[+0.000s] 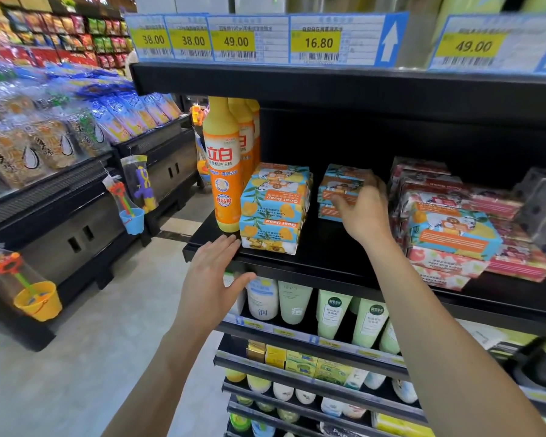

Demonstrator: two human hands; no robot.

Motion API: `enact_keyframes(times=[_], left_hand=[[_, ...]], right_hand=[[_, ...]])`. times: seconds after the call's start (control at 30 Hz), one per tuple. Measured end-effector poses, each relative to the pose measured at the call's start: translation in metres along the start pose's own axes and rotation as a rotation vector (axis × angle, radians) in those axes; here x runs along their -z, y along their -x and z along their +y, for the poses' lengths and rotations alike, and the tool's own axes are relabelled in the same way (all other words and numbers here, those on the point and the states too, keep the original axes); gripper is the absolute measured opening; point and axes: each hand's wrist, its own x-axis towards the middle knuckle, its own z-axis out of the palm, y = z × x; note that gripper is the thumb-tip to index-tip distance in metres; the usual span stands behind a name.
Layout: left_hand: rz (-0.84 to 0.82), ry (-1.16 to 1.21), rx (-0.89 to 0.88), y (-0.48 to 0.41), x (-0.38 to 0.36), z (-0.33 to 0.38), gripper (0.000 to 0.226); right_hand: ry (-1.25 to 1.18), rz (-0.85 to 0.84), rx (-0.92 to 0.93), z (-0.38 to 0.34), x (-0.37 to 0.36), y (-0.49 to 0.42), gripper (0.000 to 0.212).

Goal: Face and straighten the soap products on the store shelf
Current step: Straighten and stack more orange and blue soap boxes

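On the black shelf [325, 263] a stack of blue and yellow goat soap packs [273, 209] stands at the front left. Behind it, further back, is a second small stack of blue soap packs [339, 187]; my right hand [364, 212] grips this stack, thumb on its front and fingers over its right side. My left hand [213, 279] hovers with straight fingers at the shelf's front edge, fingertips just short of the front stack. To the right lies a tilted blue soap pack [454, 231] on top of pink soap packs [445, 263].
Orange detergent bottles [223, 165] stand left of the soap stacks. Purple-grey packs [542, 212] are at the far right. Price labels [237, 39] hang above. Tubes and bottles [331, 313] fill the lower shelves. A snack display [44, 143] and hanging toys [133, 197] flank the aisle on the left.
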Motion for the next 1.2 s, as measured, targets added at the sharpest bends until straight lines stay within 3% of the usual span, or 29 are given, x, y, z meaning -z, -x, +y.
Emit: enact_keyframes(times=[0.63,0.97,1.2], left_hand=[[0.018,0.016,-0.017,0.000,-0.004,-0.004,0.067],[0.035,0.030,-0.027,0.001,-0.006,-0.003,0.067],[0.045,0.028,-0.032,0.002,-0.006,-0.004,0.067]], right_hand=[[-0.130,0.053,-0.136,0.006,-0.004,0.001,0.057],[-0.221,0.114,-0.157,0.000,-0.004,0.043,0.076],[-0.352,0.147,-0.187,-0.007,0.013,0.092,0.075]])
